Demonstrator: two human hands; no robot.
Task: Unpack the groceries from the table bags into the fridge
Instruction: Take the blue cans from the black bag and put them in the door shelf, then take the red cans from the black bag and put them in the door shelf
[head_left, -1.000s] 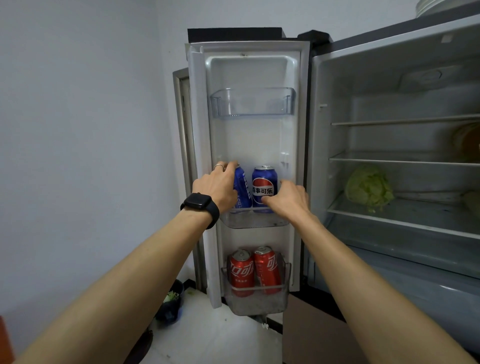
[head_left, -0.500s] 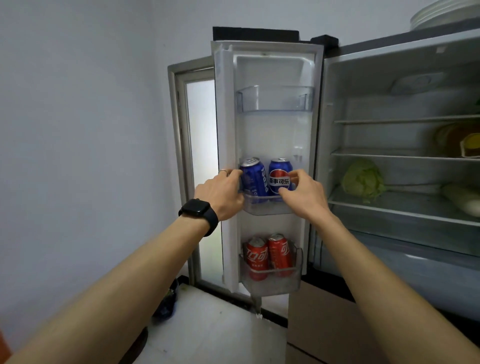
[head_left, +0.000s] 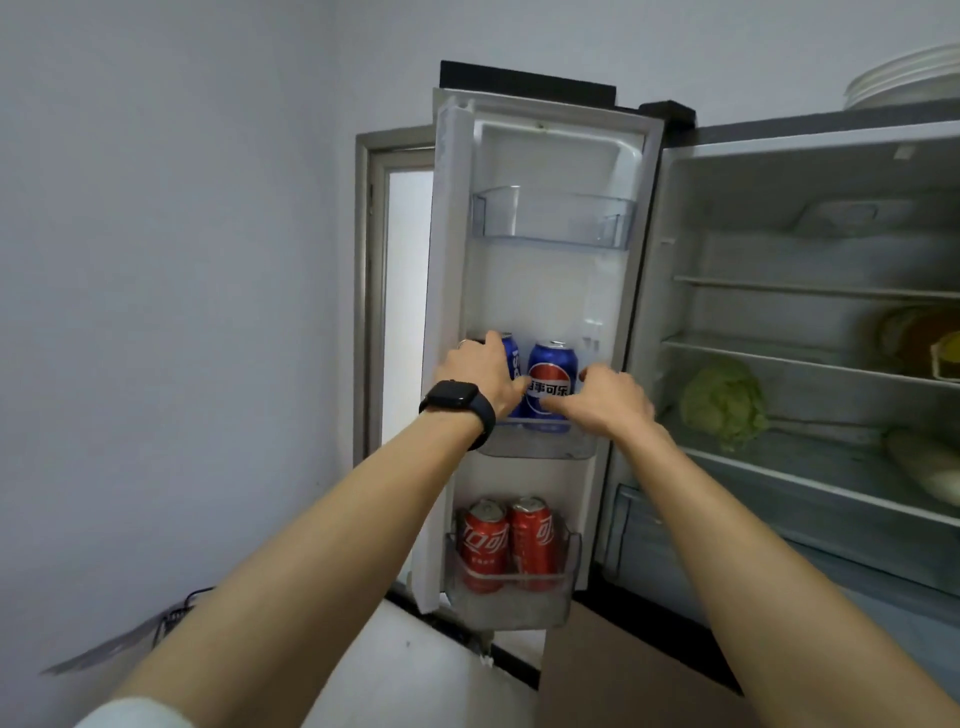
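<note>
The fridge door stands open in front of me. Two blue cola cans stand upright in its middle door bin. My left hand, with a black watch on the wrist, wraps the left blue can. My right hand holds the right blue can from its right side, fingers across its lower front. Two red cola cans stand in the bottom door bin. The top door bin has nothing in it.
The fridge compartment is open on the right. A green cabbage and a pale long vegetable lie on a shelf; yellow food sits one shelf higher. White plates sit on top of the fridge. A doorway shows behind the door.
Both hands stay on the blue cans in the middle bin. The view has shifted, so the door sits further right and more of the doorway shows.
</note>
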